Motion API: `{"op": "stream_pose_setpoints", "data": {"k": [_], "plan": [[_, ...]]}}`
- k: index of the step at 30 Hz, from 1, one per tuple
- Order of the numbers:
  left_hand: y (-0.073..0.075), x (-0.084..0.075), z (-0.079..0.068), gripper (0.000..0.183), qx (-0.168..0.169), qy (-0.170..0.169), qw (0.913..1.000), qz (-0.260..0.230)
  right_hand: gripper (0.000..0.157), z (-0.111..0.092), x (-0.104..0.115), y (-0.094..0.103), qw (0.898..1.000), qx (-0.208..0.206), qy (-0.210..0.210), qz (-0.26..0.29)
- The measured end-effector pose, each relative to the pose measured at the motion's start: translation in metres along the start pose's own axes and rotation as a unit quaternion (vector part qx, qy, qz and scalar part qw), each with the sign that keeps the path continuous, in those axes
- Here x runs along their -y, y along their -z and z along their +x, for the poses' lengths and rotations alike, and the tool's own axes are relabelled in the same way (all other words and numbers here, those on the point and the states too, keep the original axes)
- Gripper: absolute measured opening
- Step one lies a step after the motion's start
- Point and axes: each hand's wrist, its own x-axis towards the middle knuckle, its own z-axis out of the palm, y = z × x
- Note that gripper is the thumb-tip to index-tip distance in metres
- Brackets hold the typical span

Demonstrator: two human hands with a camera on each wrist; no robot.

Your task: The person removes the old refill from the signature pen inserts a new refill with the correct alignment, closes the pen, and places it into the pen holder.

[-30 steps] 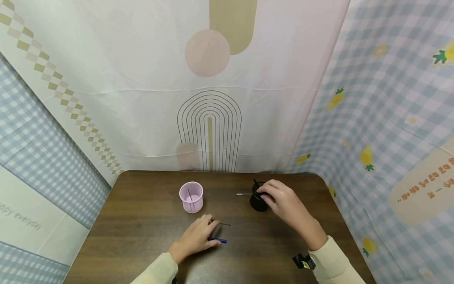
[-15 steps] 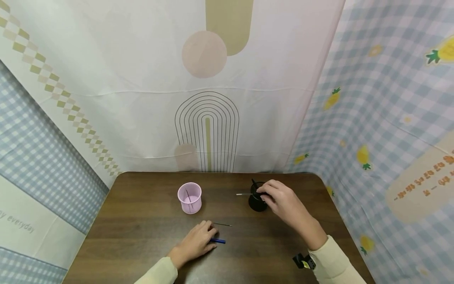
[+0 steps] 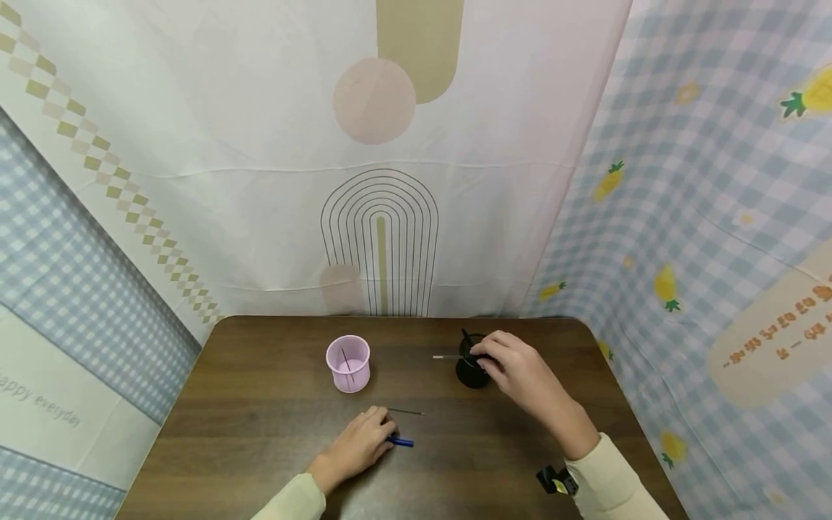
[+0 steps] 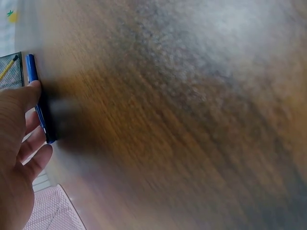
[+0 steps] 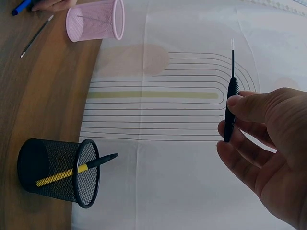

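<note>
My right hand (image 3: 516,361) pinches the black front part of a pen (image 5: 231,108), with a thin refill (image 5: 233,60) sticking out of its upper end. In the head view this hand overlaps the black mesh pen cup (image 3: 472,373). My left hand (image 3: 359,437) is low over the table, thumb and fingers around a blue pen (image 4: 32,67). Just beyond its fingers a loose dark refill (image 3: 409,412) lies on the wood. A pink mesh cup (image 3: 348,375) stands farther back on the left, a thin dark refill leaning inside.
Inside the black cup leans a yellow and black pen (image 5: 64,177). The brown wooden table (image 3: 260,419) ends at a patterned cloth backdrop (image 3: 279,238), and a checked cloth (image 3: 650,238) hangs along the right side.
The left hand has drawn back slightly from the loose refill, showing more of it, and its thumb has tucked in by the blue pen. The right hand keeps its grip, nearly still.
</note>
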Motion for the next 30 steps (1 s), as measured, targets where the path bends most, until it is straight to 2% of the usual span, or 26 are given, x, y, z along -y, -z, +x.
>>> {"op": "stream_pose_setpoints", "data": {"k": [6, 19, 30], "plan": [[0.0, 0.0, 0.0, 0.021, -0.002, 0.006, 1.0, -0.005, 0.027, -0.001, -0.001, -0.002, 1.0, 0.0, 0.002, 0.002], [-0.004, -0.003, 0.0, 0.023, -0.044, -0.005, 0.9988, 0.022, 0.026, -0.001, 0.0, -0.001, 1.0, 0.006, -0.003, -0.004], [0.006, 0.0, 0.012, 0.024, -0.086, 0.008, 0.996, 0.023, 0.027, -0.002, 0.0, 0.0, 1.0, 0.002, -0.006, -0.005]]}}
